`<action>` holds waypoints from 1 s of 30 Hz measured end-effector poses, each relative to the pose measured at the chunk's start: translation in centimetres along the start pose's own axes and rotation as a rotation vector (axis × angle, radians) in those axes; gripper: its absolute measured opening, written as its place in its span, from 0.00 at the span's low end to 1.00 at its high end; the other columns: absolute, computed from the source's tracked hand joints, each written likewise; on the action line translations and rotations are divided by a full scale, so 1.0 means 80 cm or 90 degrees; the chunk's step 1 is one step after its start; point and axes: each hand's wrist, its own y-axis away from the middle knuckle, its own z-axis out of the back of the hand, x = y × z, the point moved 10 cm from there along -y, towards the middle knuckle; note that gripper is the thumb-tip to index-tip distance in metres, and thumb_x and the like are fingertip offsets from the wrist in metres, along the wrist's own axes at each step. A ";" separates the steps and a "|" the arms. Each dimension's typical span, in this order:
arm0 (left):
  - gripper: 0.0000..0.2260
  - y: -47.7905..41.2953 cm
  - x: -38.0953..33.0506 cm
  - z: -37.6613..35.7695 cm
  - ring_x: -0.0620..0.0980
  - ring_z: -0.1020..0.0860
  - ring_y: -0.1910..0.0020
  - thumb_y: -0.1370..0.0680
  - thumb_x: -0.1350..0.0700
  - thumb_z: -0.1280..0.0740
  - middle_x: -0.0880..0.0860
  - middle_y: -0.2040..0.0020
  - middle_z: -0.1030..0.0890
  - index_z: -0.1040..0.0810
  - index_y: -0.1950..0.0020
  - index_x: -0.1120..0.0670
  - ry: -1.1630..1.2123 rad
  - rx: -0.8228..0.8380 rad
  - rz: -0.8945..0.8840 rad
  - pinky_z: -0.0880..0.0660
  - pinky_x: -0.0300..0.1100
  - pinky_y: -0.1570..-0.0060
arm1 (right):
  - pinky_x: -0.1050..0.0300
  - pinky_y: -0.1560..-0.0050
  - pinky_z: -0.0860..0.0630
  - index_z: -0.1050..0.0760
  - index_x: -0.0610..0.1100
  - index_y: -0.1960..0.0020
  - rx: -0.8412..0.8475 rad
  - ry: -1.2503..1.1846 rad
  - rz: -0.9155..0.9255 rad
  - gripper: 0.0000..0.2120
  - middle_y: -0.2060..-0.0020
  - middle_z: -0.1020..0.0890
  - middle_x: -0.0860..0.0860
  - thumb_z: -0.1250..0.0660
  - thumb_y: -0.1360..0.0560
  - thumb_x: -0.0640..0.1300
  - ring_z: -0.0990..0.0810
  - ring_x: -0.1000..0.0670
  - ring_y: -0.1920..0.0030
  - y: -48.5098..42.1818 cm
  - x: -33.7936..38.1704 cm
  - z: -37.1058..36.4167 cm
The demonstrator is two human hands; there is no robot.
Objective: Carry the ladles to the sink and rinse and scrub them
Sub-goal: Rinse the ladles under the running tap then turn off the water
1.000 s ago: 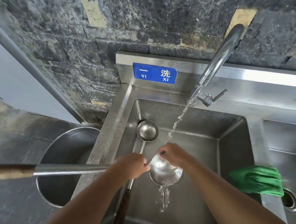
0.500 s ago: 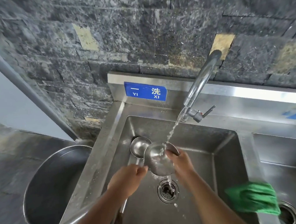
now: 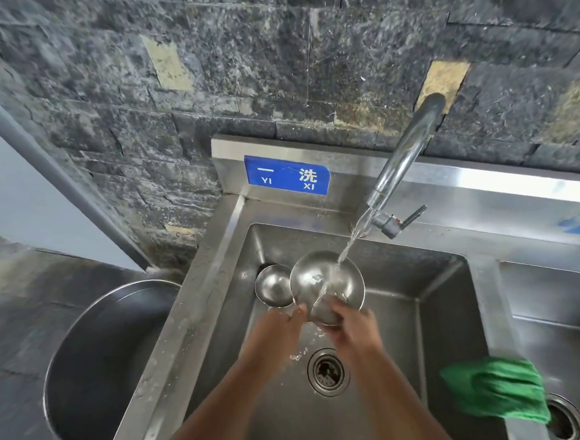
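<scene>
A steel ladle bowl (image 3: 320,281) is held over the sink basin (image 3: 387,350), turned with its rounded outside up. Water from the faucet (image 3: 404,157) falls onto it. My right hand (image 3: 353,328) grips the near edge of that bowl. My left hand (image 3: 279,334) is closed beside it at the bowl's left edge, where the ladle's handle seems to run; the handle is hidden under my hand and arm. A second, smaller ladle (image 3: 273,285) lies in the basin's far left corner, its handle hidden behind my left arm.
A green cloth (image 3: 496,391) hangs over the divider to the right basin (image 3: 564,338). The basin's drain (image 3: 327,371) is open below my hands. A large round steel pot (image 3: 96,367) sits sunk in the dark counter at the left. A stone wall stands behind.
The held ladle bowl has gone up and back under the stream and turned its rounded outside upward. Both hands followed it away from me. The long handle that crossed the left side is out of view.
</scene>
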 end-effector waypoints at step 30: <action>0.12 -0.028 -0.075 -0.035 0.41 0.32 0.81 0.20 0.49 0.41 0.47 0.73 0.27 0.27 0.62 0.50 0.268 0.109 -0.081 0.37 0.34 0.80 | 0.54 0.67 0.21 0.22 0.37 0.51 -0.106 -0.053 -0.027 0.07 0.67 0.18 0.44 0.29 0.24 0.41 0.20 0.47 0.71 -0.011 0.033 0.005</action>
